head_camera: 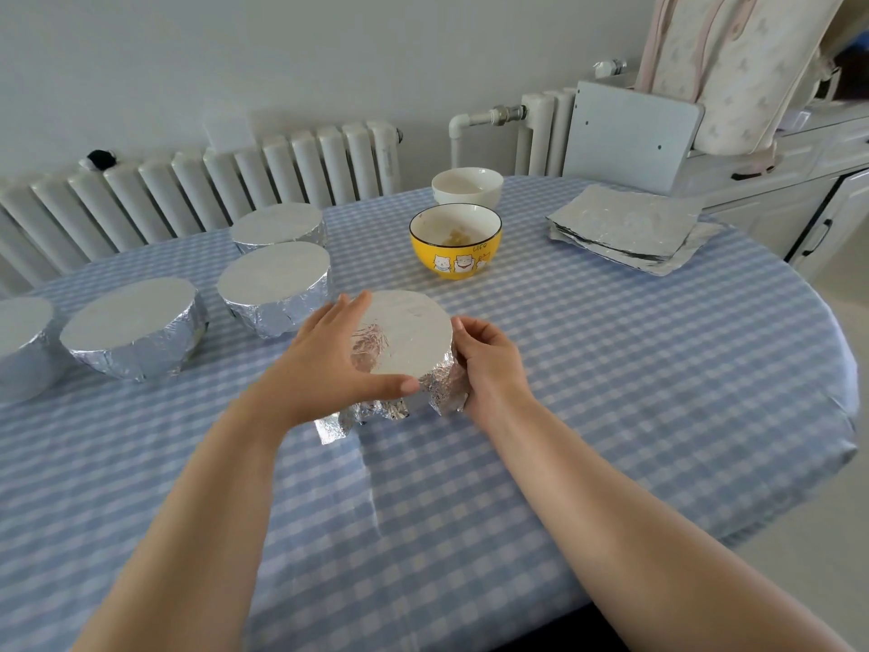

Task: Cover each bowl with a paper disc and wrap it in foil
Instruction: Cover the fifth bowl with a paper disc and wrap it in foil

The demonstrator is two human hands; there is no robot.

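- The bowl being wrapped point(406, 338) is sitting in the middle of the frame on the checked tabletop point(611, 369), its top covered flat with foil and crumpled foil hanging down its sides.
- The left hand point(329, 364) is lying against the left side of that bowl, fingers straight and spread wide, thumb reaching along the near rim.
- The right hand point(489, 364) is curling its fingers round the crumpled foil at the bowl's right side, gripping it.
- A loose foil flap point(336, 428) is sticking out on the tabletop just below the left hand.
- Four wrapped bowls are standing at the left: one point(277, 287) just beside the left hand, one point(280, 225) behind it, one point(134, 327) further left, and one point(23, 341) cut by the left edge of the frame.
- A yellow bowl point(456, 242) is standing uncovered above centre, with a white bowl point(467, 185) just behind it.
- A stack of foil sheets point(625, 228) is lying at the upper right of the tabletop.
- A radiator point(188, 190) is running along the wall at the upper left.
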